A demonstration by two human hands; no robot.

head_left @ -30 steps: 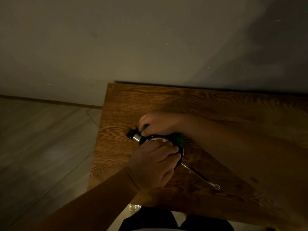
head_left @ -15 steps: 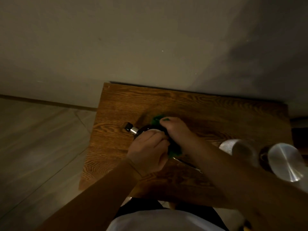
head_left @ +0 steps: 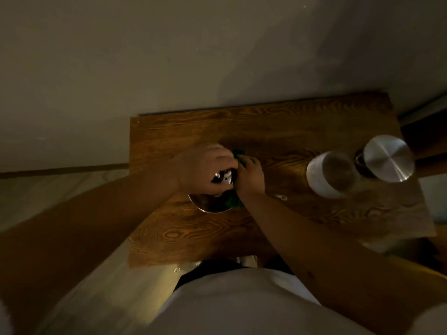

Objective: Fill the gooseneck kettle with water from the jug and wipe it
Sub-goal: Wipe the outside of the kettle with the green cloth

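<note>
The grip of the left hand is closed over the top of the gooseneck kettle, which sits near the middle of the wooden bench. The right hand is just beside it, its grip pressing a green cloth against the kettle's side. Both hands hide most of the kettle; only its dark round rim shows below them. The tip of its thin spout pokes out past the right wrist. Far to the right stand a frosted jug and a shiny metal lid, touching each other. The room is dim.
</note>
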